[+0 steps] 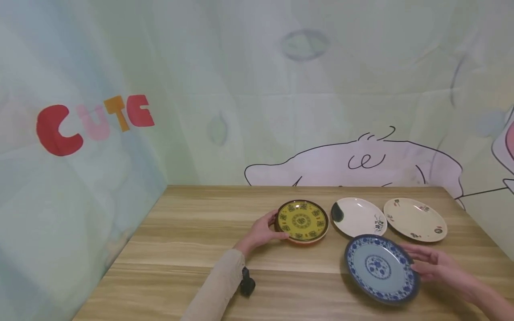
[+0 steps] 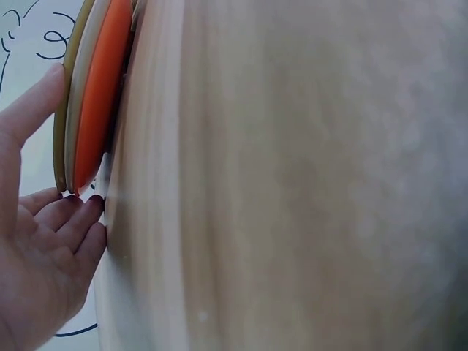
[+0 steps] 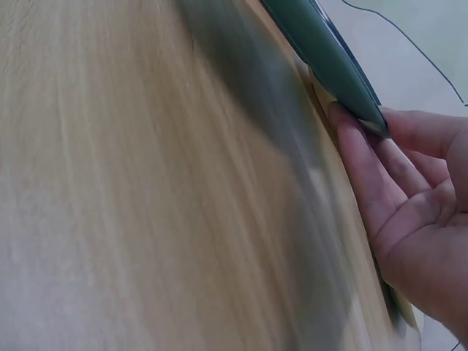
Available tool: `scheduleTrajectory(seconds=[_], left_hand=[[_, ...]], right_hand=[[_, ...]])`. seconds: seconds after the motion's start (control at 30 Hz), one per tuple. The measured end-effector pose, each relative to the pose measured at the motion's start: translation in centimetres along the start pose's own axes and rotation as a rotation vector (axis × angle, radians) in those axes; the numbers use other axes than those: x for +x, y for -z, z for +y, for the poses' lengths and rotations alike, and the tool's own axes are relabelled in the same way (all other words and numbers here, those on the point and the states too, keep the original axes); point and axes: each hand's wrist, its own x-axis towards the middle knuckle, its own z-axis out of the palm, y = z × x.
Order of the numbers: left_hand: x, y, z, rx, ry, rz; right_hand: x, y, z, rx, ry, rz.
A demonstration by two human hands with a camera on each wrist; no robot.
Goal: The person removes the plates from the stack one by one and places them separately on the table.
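Four coloured letters (image 1: pixel 60 136), which spell "CUTE", stand on the pale wall at the far left. Next comes the wooden table (image 1: pixel 160 258), and over it a beige sleeve (image 1: pixel 217 285) with a small black object (image 1: pixel 247 284) beside the cuff. The left hand (image 1: pixel 261 232) grips the yellow plate (image 1: pixel 301 220) at its left edge, with the thumb on the rim and the other fingers around the side; in the left wrist view, a pale layer and an orange layer show under the yellow rim. To the right of this lies a white plate (image 1: pixel 357 218), flat on the table, with a dark green patch at its left side. Nearer to the person is a blue-patterned plate (image 1: pixel 378 269), which is tilted and raised above the table. At the far side, close beside the white plate, lies a cream plate (image 1: pixel 415 219) with small motifs. Finally, the right hand (image 1: pixel 441 268) pinches the right rim of the blue-patterned plate between the thumb and the fingers.
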Motion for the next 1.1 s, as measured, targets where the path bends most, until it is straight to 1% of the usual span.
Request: scheduleTrajectory(seconds=[0.17, 0.33, 0.43, 0.6, 0.73, 0.8, 0.87, 1.03, 1.1], left_hand=[[0.0, 0.1, -0.1, -0.001, 0.001, 0.006], [0.1, 0.1, -0.2, -0.002, 0.002, 0.004], [0.1, 0.1, -0.2, 0.001, 0.002, 0.001], [0.1, 0.1, -0.3, 0.010, -0.002, -0.002], [0.1, 0.1, -0.2, 0.005, -0.001, -0.002], [0.1, 0.1, -0.2, -0.002, -0.003, -0.001], [0.1, 0.1, -0.2, -0.008, -0.005, -0.002], [0.1, 0.1, -0.2, -0.017, -0.014, -0.007], [0.1, 0.1, -0.2, -0.012, -0.013, -0.005]], right_hand=[[-0.3, 0.1, 0.2, 0.000, 0.015, -0.069], [-0.3, 0.4, 0.6, 0.079, 0.047, -0.192], [-0.1, 0.5, 0.7, 0.116, 0.061, -0.239], [0.1, 0.4, 0.7, 0.091, 0.058, -0.244], [0.5, 0.3, 0.6, 0.070, 0.009, -0.192], [0.6, 0.3, 0.6, 0.069, -0.001, -0.175], [0.8, 0.3, 0.7, 0.072, 0.005, -0.176], [1.3, 0.3, 0.9, 0.114, 0.041, -0.217], [1.3, 0.2, 0.9, 0.115, 0.046, -0.212]])
